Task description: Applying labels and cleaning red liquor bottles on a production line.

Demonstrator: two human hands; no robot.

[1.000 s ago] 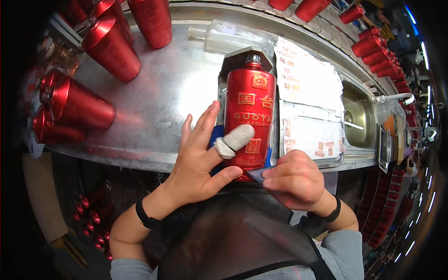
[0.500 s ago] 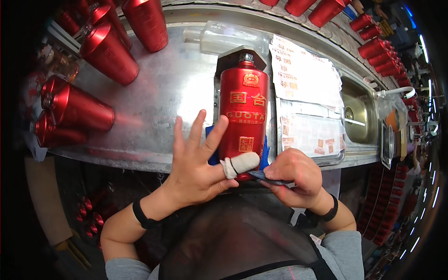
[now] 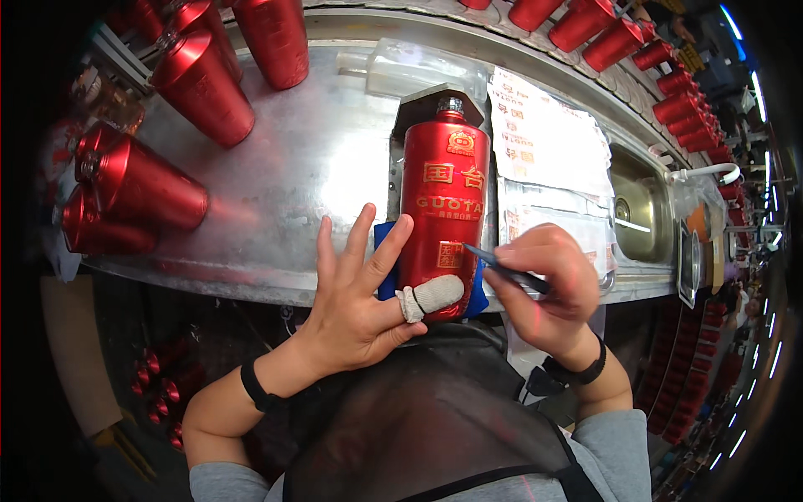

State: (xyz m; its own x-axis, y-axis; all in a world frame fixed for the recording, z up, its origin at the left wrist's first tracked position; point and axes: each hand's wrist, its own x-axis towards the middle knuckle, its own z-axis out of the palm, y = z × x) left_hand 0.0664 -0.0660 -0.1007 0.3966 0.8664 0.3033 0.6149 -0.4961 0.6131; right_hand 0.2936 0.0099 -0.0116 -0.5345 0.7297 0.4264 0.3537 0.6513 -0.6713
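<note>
A red bottle [image 3: 444,224] with gold lettering and a dark neck lies on its back in front of me, its neck pointing away. It rests on a dark holder [image 3: 469,99] with blue cloth [image 3: 478,294] showing at both sides of its base. My left hand [image 3: 358,293] is open with spread fingers. Its index finger, in a whitish cloth finger cover [image 3: 433,295], lies across the lower part of the bottle. My right hand [image 3: 548,289] grips dark tweezers [image 3: 510,269], whose tip is at the small square gold emblem [image 3: 452,254]; whether it touches cannot be told.
Right of the bottle lie printed sheets [image 3: 544,142] with red and gold decals, beside a metal sink [image 3: 642,209] with a white tap [image 3: 711,172]. A clear bottle [image 3: 422,69] lies behind the holder. Several red bottles [image 3: 205,88] stand at the left on the metal worktop [image 3: 309,151].
My right hand has risen from the bottle's base and turned, bringing the tweezers' tip up to the square emblem. My left hand stays nearly in place on the bottle.
</note>
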